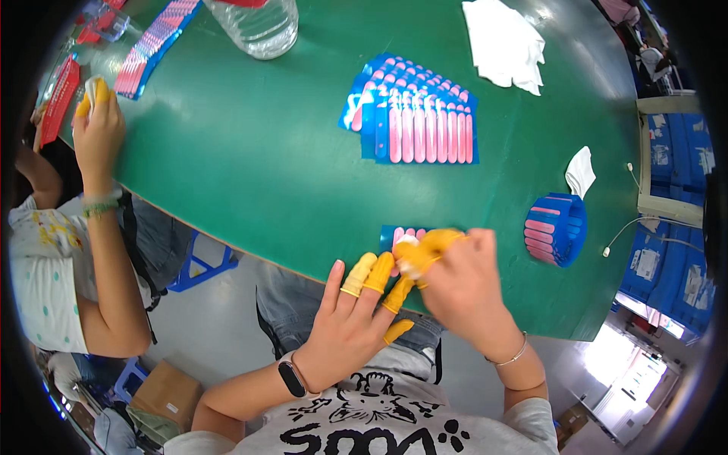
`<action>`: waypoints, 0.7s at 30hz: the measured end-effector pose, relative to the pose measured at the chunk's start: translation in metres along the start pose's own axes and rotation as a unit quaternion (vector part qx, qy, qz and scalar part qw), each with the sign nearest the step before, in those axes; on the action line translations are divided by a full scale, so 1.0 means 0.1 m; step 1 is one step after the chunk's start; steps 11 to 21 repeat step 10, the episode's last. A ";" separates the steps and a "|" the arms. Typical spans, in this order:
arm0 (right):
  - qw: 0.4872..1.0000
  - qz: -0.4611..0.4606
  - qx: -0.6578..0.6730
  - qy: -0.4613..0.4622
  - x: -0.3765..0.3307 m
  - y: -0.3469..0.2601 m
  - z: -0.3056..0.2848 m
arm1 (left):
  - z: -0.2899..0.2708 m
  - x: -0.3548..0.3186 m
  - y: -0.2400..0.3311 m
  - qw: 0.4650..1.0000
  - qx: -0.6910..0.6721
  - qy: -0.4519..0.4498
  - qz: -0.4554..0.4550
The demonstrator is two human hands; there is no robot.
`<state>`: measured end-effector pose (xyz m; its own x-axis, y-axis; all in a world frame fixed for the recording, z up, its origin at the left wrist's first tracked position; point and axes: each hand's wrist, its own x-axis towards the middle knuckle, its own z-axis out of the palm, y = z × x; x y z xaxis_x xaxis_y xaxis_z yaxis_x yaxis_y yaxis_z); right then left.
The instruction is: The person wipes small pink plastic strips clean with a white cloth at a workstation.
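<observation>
A short blue sheet with pink rounded strips (388,236) lies near the table's front edge, mostly covered by my hands. My left hand (341,330), with yellow finger cots on several fingers, is stretched out at its near side, fingertips on or beside the sheet. Over the sheet, my right hand (464,279) is closed and slightly blurred, also in yellow cots. Between its fingers shows a bit of white cloth (409,268). The sheet's right part is hidden beneath that hand.
Fanned blue-and-pink sheets (432,125) lie farther back, and a rolled one (556,229) stands at right. White cloths (506,44) (581,171) rest on the green table (250,159). A clear water container (262,26) stands at the back. At left, a co-worker's hand (100,140) holds something white.
</observation>
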<state>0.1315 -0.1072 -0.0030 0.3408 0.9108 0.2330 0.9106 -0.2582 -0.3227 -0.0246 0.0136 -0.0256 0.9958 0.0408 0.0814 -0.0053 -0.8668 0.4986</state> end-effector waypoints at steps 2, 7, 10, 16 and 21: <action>0.999 0.006 0.015 -0.045 0.01 0.02 0.04 | -0.02 0.01 0.03 1.000 0.009 0.013 -0.022; 0.999 0.029 -0.045 0.006 0.08 0.10 -0.02 | -0.04 0.01 0.01 1.000 0.030 0.001 0.000; 0.999 -0.032 0.006 -0.028 0.11 0.07 0.07 | -0.03 -0.04 -0.01 0.999 0.042 -0.019 0.008; 0.999 -0.032 0.006 -0.028 0.11 0.07 0.07 | -0.03 -0.04 -0.01 0.999 0.042 -0.019 0.008; 0.999 -0.032 0.006 -0.028 0.11 0.07 0.07 | -0.03 -0.04 -0.01 0.999 0.042 -0.019 0.008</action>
